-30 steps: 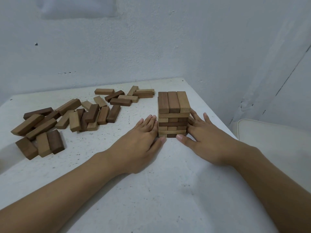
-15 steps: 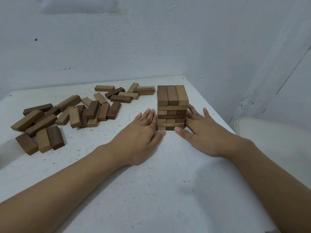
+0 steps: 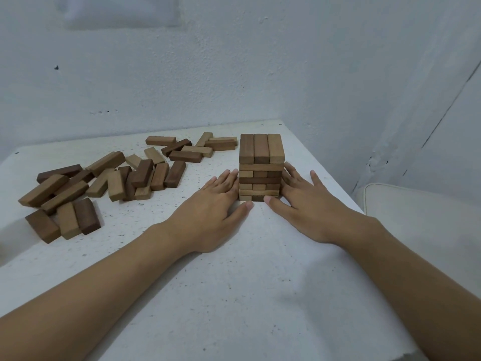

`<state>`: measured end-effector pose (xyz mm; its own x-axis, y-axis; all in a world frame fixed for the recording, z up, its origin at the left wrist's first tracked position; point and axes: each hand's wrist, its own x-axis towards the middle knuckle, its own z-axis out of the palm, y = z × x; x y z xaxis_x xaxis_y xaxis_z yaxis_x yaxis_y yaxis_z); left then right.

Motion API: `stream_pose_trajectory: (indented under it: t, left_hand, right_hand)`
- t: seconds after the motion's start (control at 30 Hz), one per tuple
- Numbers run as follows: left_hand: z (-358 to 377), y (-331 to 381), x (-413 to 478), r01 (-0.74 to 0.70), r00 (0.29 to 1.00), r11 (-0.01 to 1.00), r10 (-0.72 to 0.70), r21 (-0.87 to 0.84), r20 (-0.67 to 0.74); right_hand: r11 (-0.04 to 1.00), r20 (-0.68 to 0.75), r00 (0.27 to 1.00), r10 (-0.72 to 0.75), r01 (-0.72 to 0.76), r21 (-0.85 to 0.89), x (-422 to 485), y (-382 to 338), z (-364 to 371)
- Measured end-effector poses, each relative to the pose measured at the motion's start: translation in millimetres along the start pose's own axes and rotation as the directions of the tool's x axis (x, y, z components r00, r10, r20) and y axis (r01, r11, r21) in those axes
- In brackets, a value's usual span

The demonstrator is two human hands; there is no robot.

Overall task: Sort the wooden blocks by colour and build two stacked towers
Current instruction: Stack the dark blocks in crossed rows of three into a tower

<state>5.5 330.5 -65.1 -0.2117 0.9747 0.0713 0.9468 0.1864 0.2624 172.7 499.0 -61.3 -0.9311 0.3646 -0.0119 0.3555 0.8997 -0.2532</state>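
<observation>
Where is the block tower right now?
In the head view, the tower stands right of centre on the table, between the left hand and right hand.

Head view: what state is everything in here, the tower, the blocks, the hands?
Tower: upright, several layers, light and dark blocks mixed.
Loose blocks: lying scattered on the table, left of the tower, some overlapping.
Left hand: flat, fingers straight, touching the tower's left side.
Right hand: flat, fingers straight, touching the tower's right side.

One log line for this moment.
block tower: upright, mixed colours | left hand: flat against its left side | right hand: flat against its right side | loose blocks: scattered left
</observation>
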Motion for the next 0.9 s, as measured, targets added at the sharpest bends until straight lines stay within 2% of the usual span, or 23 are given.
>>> stream_pose_trajectory:
  t: [0.43, 0.63, 0.7, 0.8, 0.9]
  left_hand:
    - [-3, 6, -7, 0.074, 0.997, 0.996, -0.074, 0.04, -0.008]
    - [-22, 17, -25, 0.114, 0.992, 0.991, -0.117, 0.074, 0.041]
    - [-31, 20, -36, 0.117, 0.993, 0.989, -0.119, 0.09, 0.015]
    - [-43, 21, -58, 0.109, 0.994, 0.986, -0.104, 0.127, -0.044]
    - [-54, 18, -81, 0.128, 0.99, 0.975, -0.113, 0.185, -0.087]
  right_hand:
    - [0.998, -0.005, 0.999, 0.053, -0.053, -0.028, -9, -9, -1]
    - [0.968, -0.029, 0.99, 0.139, -0.142, -0.209, -37, -39, -18]
    - [0.942, -0.049, 0.986, 0.16, -0.167, -0.29, -47, -55, -26]
    - [0.928, -0.107, 0.991, 0.084, -0.117, -0.353, -57, -80, -33]
    - [0.939, -0.127, 0.992, -0.016, -0.028, -0.342, -57, -102, -33]
